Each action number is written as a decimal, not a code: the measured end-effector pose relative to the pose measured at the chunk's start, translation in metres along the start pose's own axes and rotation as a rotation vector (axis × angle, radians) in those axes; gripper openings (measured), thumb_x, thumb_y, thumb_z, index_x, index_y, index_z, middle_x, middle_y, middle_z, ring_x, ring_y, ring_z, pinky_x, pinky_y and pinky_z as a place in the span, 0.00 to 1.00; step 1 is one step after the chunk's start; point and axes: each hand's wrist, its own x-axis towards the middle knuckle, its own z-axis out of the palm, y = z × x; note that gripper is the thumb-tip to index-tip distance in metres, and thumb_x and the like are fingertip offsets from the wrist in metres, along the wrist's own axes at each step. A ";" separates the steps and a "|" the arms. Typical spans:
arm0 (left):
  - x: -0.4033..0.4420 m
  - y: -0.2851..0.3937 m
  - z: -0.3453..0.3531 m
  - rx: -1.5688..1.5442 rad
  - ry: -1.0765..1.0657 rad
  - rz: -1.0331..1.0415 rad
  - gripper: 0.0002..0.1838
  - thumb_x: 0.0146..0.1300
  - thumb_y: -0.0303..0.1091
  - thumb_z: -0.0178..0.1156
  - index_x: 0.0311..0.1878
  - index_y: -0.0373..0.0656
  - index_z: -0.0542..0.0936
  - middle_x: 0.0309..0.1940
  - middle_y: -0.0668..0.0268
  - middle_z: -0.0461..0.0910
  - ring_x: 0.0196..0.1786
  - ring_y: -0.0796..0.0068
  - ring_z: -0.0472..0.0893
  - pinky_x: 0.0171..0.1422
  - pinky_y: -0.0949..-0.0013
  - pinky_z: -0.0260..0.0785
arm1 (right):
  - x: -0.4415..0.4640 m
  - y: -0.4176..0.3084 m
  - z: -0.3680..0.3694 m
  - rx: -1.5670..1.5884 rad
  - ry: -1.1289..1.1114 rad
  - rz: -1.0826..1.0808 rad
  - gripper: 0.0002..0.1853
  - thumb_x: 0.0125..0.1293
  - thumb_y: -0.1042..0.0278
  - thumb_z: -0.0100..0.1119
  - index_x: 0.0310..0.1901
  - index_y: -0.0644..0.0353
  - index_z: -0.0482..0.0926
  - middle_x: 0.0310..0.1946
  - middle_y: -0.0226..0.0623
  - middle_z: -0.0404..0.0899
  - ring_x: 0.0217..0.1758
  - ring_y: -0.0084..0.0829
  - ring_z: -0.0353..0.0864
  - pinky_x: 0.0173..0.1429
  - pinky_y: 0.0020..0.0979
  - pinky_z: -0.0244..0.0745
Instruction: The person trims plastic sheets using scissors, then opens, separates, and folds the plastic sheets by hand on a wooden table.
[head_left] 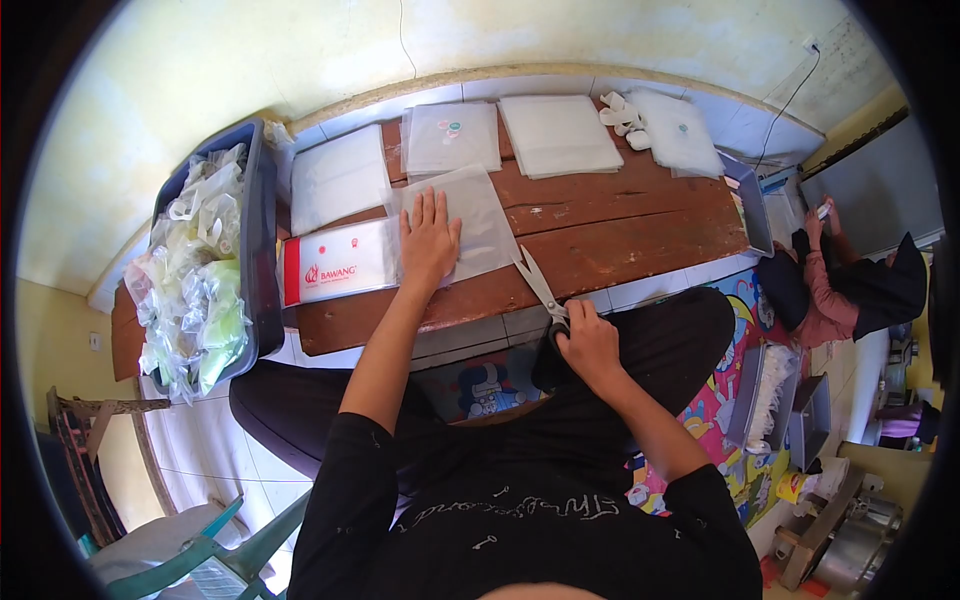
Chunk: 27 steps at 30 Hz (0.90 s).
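My left hand (430,240) lies flat, fingers stretched, on a clear plastic bag (485,215) on the low wooden table (610,220). Partly under that bag is a red-edged plastic pack (340,262) printed "BAWANG". In my right hand (590,340) is a pair of scissors (540,285), gripped by its dark handles. Its blades point up and left toward the bag's lower right corner and look slightly parted. Whether the tips touch the bag, I cannot tell.
Stacks of clear plastic bags (560,135) line the table's far side. A dark crate (262,230) heaped with bagged items stands at the left. On the right, another person (840,290) sits beside a grey bin (750,205). A green plastic chair (190,560) is at lower left.
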 end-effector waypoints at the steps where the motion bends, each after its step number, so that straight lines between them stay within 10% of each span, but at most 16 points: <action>1: 0.000 0.000 0.000 -0.002 -0.001 -0.001 0.33 0.75 0.51 0.42 0.77 0.44 0.58 0.79 0.60 0.52 0.81 0.62 0.49 0.83 0.50 0.35 | 0.003 -0.002 0.000 0.000 0.001 0.001 0.20 0.55 0.66 0.67 0.48 0.58 0.72 0.40 0.44 0.75 0.36 0.51 0.82 0.38 0.47 0.78; 27: 0.000 0.001 -0.001 0.009 0.013 0.000 0.33 0.75 0.51 0.41 0.77 0.44 0.59 0.79 0.60 0.53 0.81 0.62 0.50 0.82 0.51 0.37 | 0.016 0.003 0.015 -0.013 0.051 -0.003 0.18 0.55 0.66 0.66 0.47 0.61 0.74 0.39 0.45 0.73 0.35 0.51 0.82 0.37 0.47 0.78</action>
